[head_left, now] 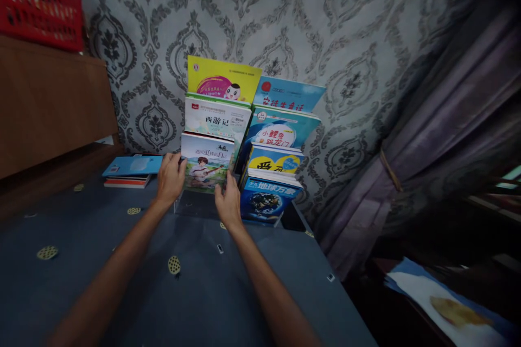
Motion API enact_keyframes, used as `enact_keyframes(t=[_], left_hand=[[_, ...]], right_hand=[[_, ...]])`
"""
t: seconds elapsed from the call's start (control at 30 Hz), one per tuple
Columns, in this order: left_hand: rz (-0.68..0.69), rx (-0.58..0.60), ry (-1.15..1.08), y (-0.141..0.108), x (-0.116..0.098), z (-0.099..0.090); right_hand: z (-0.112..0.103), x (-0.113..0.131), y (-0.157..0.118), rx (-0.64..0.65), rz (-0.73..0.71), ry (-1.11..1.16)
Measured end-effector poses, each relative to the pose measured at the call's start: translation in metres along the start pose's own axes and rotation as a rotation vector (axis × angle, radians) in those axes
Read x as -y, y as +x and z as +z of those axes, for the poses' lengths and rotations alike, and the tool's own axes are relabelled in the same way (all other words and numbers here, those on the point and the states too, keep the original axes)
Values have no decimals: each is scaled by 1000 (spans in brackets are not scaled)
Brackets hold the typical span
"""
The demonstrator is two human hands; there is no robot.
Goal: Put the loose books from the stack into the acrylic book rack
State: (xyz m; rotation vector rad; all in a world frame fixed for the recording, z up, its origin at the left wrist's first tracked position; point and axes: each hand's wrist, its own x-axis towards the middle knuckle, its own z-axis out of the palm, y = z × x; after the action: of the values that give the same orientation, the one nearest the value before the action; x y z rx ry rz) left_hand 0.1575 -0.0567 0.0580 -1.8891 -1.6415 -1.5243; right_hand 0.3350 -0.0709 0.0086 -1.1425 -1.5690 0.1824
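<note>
A book with a boy and a guitar on its cover (pixel 205 165) stands at the front of the left column in a clear stepped rack (pixel 197 205). My left hand (pixel 170 178) grips its left edge, and my right hand (pixel 228 198) holds its lower right edge. Behind it rise a white book with black title characters (pixel 211 119) and a yellow book (pixel 222 73). The right column, beside my right hand, has a dark blue book with a globe (pixel 264 203), a yellow-and-blue book (pixel 272 162), a teal book (pixel 280 126) and a light blue book (pixel 288 95).
A small stack of books (pixel 132 165) lies left of the rack on the dark cloth (pixel 142 260). Patterned wallpaper (pixel 277 21) is close behind. A wooden cabinet (pixel 52 103) with a red basket (pixel 40 2) stands left; a tied curtain (pixel 366 211) hangs right.
</note>
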Motion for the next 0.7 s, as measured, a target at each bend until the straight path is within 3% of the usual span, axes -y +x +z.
enact_keyframes(t=[0.7], left_hand=[[-51,0,-25,3,6,5]], right_hand=[[-2,-9,4,23,-16,78]])
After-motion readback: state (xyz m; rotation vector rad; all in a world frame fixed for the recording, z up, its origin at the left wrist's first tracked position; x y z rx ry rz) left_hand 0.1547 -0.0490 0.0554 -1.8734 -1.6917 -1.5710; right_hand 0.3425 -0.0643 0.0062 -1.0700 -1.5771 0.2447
